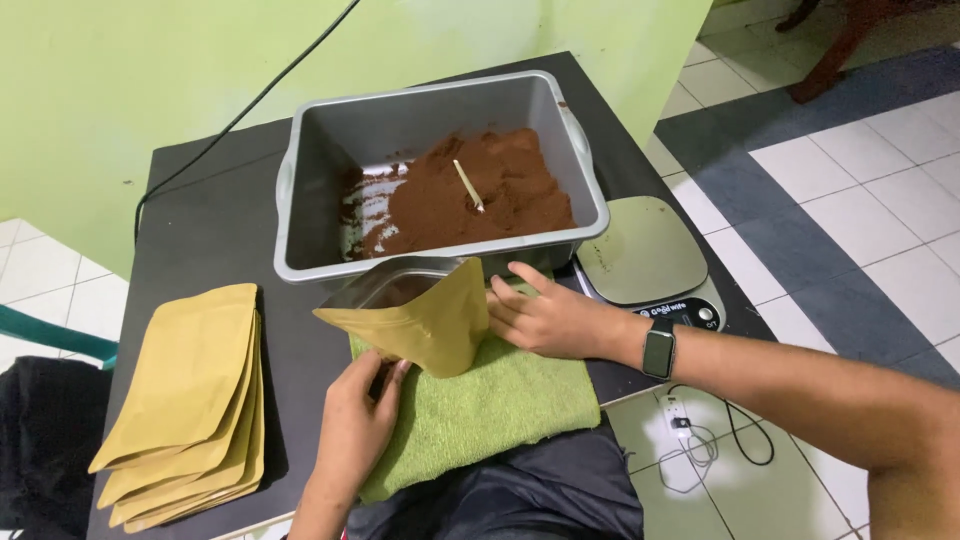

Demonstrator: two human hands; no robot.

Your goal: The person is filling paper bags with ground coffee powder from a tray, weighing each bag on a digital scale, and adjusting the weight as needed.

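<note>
Left hand (358,420) fingers curled upward, right hand (548,318) flat, wrist watch-banded

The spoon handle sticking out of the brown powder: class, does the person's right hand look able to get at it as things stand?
Probably yes. The right hand rests beside the open pouch, just in front of the grey tub; the tub is uncovered and nothing lies over the spoon handle.
</note>
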